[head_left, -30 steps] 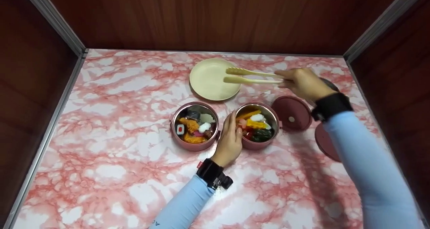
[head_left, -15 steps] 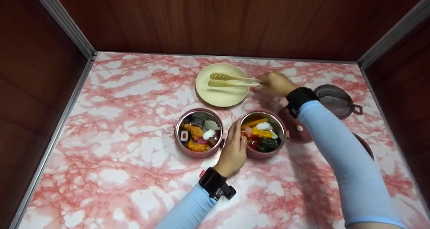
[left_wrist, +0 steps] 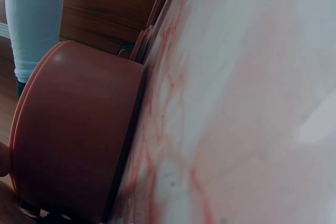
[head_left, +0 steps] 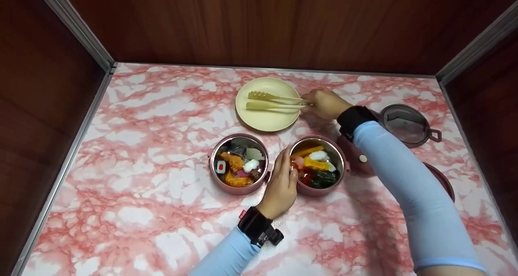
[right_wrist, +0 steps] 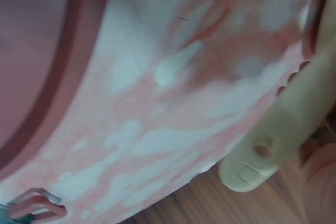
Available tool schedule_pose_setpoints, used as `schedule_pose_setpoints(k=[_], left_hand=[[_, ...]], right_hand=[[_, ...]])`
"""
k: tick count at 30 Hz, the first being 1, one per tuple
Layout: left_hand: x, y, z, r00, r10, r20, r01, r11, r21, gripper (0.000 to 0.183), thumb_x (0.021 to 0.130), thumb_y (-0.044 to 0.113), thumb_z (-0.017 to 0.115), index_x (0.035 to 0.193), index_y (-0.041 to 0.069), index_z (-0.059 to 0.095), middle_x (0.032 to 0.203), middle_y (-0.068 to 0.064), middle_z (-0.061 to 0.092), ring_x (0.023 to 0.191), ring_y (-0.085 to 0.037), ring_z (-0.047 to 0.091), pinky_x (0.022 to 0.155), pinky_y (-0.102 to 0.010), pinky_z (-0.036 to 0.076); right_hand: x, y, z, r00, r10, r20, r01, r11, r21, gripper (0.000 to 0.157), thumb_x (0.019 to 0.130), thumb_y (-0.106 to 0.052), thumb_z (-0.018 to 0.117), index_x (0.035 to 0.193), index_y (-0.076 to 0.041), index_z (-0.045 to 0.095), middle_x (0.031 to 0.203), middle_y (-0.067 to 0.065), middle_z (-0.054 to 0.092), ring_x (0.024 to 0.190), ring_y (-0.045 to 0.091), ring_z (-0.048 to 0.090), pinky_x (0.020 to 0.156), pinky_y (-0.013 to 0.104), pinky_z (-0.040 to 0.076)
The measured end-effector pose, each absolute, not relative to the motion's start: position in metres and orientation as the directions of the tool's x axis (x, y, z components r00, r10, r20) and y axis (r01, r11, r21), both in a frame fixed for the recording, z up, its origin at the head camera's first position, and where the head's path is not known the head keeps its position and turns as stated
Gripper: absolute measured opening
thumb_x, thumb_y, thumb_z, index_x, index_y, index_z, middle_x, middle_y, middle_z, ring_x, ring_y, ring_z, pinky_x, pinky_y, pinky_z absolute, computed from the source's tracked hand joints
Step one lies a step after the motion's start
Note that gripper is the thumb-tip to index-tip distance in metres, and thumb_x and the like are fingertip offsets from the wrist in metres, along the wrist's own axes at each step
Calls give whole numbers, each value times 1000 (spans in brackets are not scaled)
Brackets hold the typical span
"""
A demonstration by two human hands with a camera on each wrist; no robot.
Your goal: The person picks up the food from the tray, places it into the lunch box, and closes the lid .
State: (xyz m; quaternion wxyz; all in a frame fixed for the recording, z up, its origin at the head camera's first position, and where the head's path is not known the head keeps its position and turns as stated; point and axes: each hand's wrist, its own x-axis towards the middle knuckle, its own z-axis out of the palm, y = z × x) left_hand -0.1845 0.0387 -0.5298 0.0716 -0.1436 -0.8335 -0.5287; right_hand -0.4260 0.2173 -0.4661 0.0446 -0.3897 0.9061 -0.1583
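Note:
My right hand (head_left: 327,103) grips the handle end of the cream tongs (head_left: 275,102). Their two arms, one slotted, stand apart over the cream plate (head_left: 267,125); whether they touch it I cannot tell. In the right wrist view the tongs' rear end (right_wrist: 283,124) shows beside a finger (right_wrist: 321,182). Straight fingers of my left hand (head_left: 279,191) rest along the left side of the right pink food container (head_left: 315,192), which holds toy-like food pieces (head_left: 317,164). Its outer wall (left_wrist: 79,129) fills much of the left wrist view. A similar container (head_left: 238,190) with mixed food stands to its left.
At the right lies a lid with a grey window (head_left: 406,124) and a side loop. A pink lid (head_left: 362,158) and another round pink piece (head_left: 443,181) are partly hidden by my right sleeve. Dark wood panels (head_left: 267,25) border the marbled table (head_left: 141,146).
My right hand has moved left and lower, bringing the tongs from the plate's right edge to over its middle. The left hand stays beside the right container. The view has shifted slightly.

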Motion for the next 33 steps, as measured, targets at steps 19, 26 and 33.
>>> schedule_pose_setpoints(k=[19,26,33], left_hand=[[-185,41,-531,-941,177,289,336,368,867,59,103,5,41,156,-2,16,156,-28,23,144,-36,26,117,-45,27],[-186,36,-531,-950,184,252,303,355,884,59,104,7,40,156,-3,14,158,-27,18,145,-37,24,117,-47,25],[-185,40,-531,-948,177,263,312,373,874,60,103,5,41,156,-3,15,157,-27,21,145,-34,24,118,-45,23]], right_hand=[[-266,310,-399,-953,-109,284,-242,837,-491,34,95,-14,67,125,1,67,104,24,70,90,39,64,82,53,49],[-220,327,-452,-941,284,186,147,834,-531,32,95,-13,62,122,5,67,105,28,68,100,50,61,88,60,45],[-212,327,-478,-908,410,89,323,818,-477,38,96,-13,58,120,15,62,114,39,60,103,60,54,87,68,44]])
